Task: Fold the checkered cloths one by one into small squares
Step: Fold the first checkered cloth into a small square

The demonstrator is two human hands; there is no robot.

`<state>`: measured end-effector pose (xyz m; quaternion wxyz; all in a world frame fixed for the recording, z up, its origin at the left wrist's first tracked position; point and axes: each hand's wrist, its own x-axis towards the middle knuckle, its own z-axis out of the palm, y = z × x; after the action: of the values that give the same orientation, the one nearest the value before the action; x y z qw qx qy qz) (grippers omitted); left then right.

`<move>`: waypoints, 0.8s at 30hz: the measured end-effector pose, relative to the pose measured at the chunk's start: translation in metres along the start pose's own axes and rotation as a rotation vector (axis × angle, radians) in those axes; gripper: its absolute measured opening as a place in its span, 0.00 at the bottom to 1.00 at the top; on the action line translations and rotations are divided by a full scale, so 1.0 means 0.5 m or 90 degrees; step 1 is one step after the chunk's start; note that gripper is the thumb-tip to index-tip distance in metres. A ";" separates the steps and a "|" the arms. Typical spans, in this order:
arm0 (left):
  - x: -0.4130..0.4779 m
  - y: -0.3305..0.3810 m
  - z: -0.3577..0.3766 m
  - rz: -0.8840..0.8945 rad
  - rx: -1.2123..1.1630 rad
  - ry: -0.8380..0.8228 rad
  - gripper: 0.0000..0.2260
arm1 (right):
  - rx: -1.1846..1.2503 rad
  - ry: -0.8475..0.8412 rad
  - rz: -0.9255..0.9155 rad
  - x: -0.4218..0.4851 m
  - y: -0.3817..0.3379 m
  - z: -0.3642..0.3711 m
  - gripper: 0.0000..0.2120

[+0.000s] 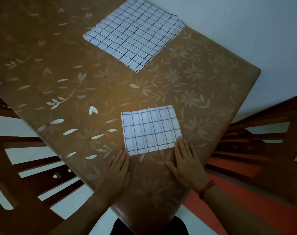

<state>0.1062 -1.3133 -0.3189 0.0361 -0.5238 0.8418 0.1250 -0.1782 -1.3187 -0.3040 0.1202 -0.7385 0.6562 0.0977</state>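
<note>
A small folded white cloth with dark check lines (pixel 151 130) lies flat near the table's front corner. My left hand (pixel 118 168) lies flat on the table, its fingertips touching the cloth's near left corner. My right hand (pixel 186 160) lies flat too, fingers straight, its fingertips at the cloth's near right corner. Farther back sits a stack of larger checkered cloths (pixel 135 33), spread wide and reaching the table's far edge.
The table (pixel 68 73) wears a brown covering with a pale flower pattern; its corner points toward me. Dark wooden chairs (pixel 25 192) stand at the left and a second chair (pixel 263 138) at the right. A white wall rises behind the table.
</note>
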 end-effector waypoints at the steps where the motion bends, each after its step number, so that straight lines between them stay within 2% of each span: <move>1: -0.001 0.001 -0.002 -0.005 -0.005 -0.003 0.27 | 0.002 0.007 0.002 0.001 -0.002 -0.001 0.39; 10: 0.047 0.008 -0.030 -0.021 -0.074 0.060 0.25 | 0.027 0.017 0.002 0.013 0.000 -0.022 0.38; 14: 0.089 0.013 -0.048 -0.009 -0.096 0.079 0.24 | 0.164 0.023 0.049 0.027 -0.003 -0.045 0.39; 16: 0.106 0.023 -0.058 0.012 -0.084 0.085 0.27 | 0.270 0.080 0.094 0.050 -0.002 -0.064 0.34; 18: 0.122 0.033 -0.065 0.025 -0.069 0.083 0.28 | 0.369 0.122 0.131 0.084 0.005 -0.081 0.25; 20: 0.131 0.042 -0.064 0.035 -0.057 0.072 0.25 | 0.410 0.125 0.154 0.117 0.014 -0.096 0.16; 22: 0.132 0.043 -0.061 0.034 -0.055 0.040 0.29 | 0.450 0.110 0.181 0.142 0.021 -0.110 0.11; 24: 0.130 0.041 -0.056 0.031 -0.057 0.023 0.33 | 0.508 0.088 0.208 0.161 0.021 -0.128 0.11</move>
<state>0.0609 -1.3683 -0.3007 -0.0058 -0.5061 0.8486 0.1536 -0.1797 -1.4155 -0.2676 0.3353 -0.5253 0.7572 -0.1955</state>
